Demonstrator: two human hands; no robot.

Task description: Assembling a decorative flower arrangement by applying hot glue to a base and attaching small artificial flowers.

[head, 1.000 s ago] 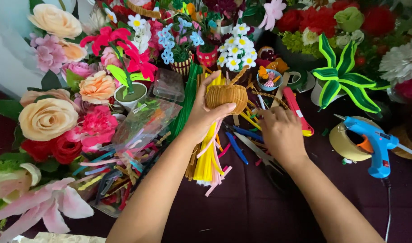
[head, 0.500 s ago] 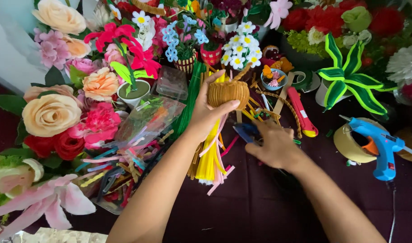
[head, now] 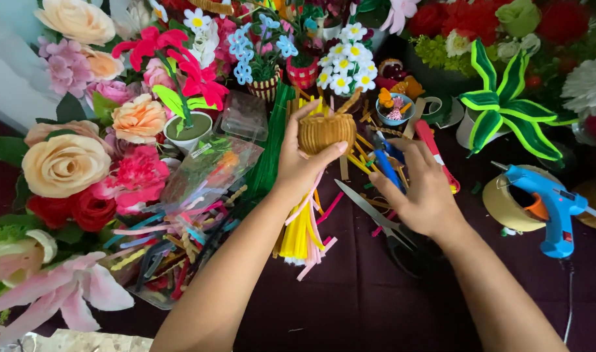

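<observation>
Right now my left hand (head: 298,163) pinches the little woven basket (head: 325,132) between thumb and fingers, raised above the bench middle so its side faces me. Right hand (head: 423,189) closes on a blue stick (head: 387,171) beside the scissors (head: 376,218), glue gun (head: 551,203) parked near the right edge.

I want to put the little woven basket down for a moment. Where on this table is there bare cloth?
Bare dark cloth lies near the bottom edge, between the two forearms, below the scissors and the yellow pipe cleaners. Another patch sits below the blue glue gun. Crowded: the artificial flowers at left and everything behind the basket.
</observation>
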